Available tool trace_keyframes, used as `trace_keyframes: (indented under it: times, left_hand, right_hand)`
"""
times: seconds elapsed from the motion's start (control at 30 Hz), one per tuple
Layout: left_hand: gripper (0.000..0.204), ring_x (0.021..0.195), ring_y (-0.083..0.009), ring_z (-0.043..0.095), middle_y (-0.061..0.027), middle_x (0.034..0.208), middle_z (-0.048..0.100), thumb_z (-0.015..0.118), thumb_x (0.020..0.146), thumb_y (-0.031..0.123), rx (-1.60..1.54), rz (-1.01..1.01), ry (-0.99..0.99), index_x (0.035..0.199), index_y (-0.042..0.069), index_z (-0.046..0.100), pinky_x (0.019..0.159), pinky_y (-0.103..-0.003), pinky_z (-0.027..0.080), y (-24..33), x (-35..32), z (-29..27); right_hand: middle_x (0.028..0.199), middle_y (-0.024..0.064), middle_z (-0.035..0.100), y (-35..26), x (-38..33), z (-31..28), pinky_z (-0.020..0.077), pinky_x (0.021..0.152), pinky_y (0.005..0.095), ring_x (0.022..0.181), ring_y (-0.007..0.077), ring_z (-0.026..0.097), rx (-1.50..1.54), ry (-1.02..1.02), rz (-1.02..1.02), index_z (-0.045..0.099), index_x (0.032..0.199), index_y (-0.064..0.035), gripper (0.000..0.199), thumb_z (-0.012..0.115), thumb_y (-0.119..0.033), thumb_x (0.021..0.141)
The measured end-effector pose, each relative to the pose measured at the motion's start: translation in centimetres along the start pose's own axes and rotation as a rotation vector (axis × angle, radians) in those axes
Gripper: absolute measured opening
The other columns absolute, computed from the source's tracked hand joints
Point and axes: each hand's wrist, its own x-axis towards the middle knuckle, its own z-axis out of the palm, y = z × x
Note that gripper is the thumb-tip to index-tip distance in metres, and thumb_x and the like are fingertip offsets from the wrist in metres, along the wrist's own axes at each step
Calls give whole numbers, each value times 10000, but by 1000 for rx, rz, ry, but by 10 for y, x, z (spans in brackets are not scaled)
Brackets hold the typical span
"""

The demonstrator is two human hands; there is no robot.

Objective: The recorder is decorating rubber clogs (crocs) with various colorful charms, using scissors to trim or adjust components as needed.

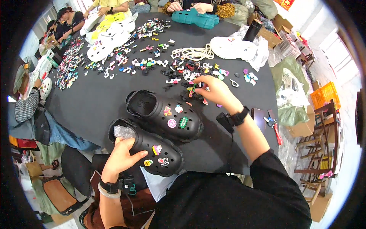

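Note:
Two black clogs lie side by side on the black table, toes to the right. My left hand (121, 156) grips the near clog (154, 150) at its heel opening, thumb on top; clear plastic (124, 132) shows inside. Three colourful charms sit on this clog. The far clog (167, 118) carries several, among them a green spiky one (183, 122) and a pink round one (172, 123). My right hand (215, 92) reaches over a pile of loose shoe charms (187, 74), thumb and index finger curled together at its near edge. Whatever is between those fingertips is too small to make out.
More charms (70, 63) spread across the table's far left. White clogs (105, 44) stand beyond them. Opposite, another person's hands hold a teal clog (195, 18). Rope (194, 52), a white clog (233, 47) and a black bottle (252, 30) lie back right; red-handled pliers (277, 133) near the right edge.

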Motion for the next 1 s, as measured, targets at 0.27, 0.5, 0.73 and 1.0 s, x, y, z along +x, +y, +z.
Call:
trace_keyframes:
  times: [0.27,0.5,0.73,1.0]
  left_hand:
    - [312,1007,-321,526,-128,959,695,788,744,237,-22,63,89,972,51,683,970,-394,354,-1,-5,6]
    - [326,1014,-318,547,-124,1005,694,785,746,230,-24,81,105,1010,65,690,999,-404,332,-2,-5,6]
    - [331,1010,-317,510,-107,991,696,787,744,241,-34,55,82,1019,80,695,990,-408,342,-2,-5,7]
    - [327,1031,-320,490,-104,993,695,789,746,235,-40,42,56,1016,77,694,993,-412,348,-4,-3,6]
  right_hand:
    - [1071,58,679,12,83,56,519,877,394,1067,256,615,-410,-28,-73,716,1079,-173,287,678,-182,795]
    - [1033,92,694,25,98,78,537,822,398,953,279,669,-292,-71,-77,720,1061,-132,291,690,-170,775]
    - [921,23,683,26,75,47,496,735,264,786,91,594,600,-111,278,673,1117,13,333,654,-260,926]
    - [991,3,638,4,44,23,458,685,213,819,65,559,1586,-370,248,619,1171,-29,297,677,-179,921]
